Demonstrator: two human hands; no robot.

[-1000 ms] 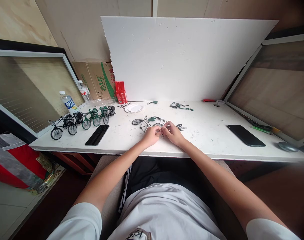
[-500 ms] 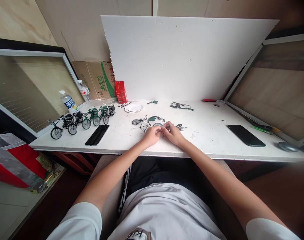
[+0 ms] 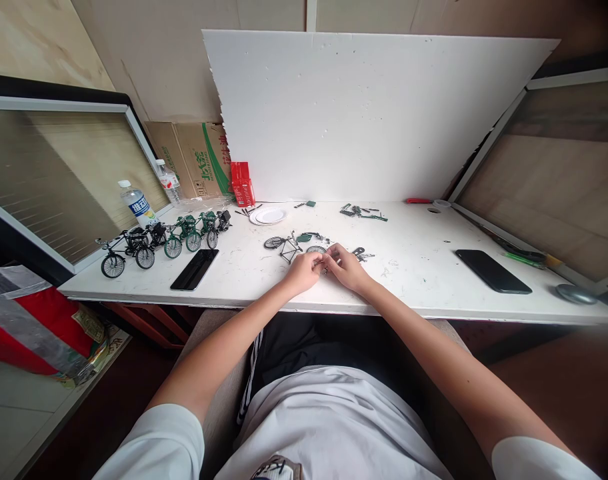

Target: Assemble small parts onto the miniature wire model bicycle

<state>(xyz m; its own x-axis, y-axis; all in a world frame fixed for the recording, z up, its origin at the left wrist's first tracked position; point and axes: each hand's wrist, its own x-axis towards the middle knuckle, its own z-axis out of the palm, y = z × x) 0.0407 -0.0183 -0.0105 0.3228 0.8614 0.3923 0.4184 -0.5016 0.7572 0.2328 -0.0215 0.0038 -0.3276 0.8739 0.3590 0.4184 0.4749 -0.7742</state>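
My left hand [image 3: 305, 271] and my right hand [image 3: 345, 265] meet over the front middle of the white table, fingertips pinched together. Whatever small piece they hold is mostly hidden by the fingers, and I cannot make out its kind. Just behind the fingers lies a small spoked wheel [image 3: 316, 249]. To the left of it is a partly built model bicycle frame [image 3: 287, 248] with one wheel attached. A green part [image 3: 305, 237] rests behind the hands. Small dark parts [image 3: 363, 255] lie close to the right hand.
Several finished model bicycles [image 3: 188, 235] stand at the left, near a phone [image 3: 195, 269] and a bottle [image 3: 138, 204]. White plates [image 3: 268, 215] and loose green parts [image 3: 363, 213] lie farther back. A black phone [image 3: 493, 271] and a grey oval object [image 3: 576, 294] are at the right.
Both hands stay in nearly the same place, with only a slight shift at the fingertips. Everything on the table stays where it was.
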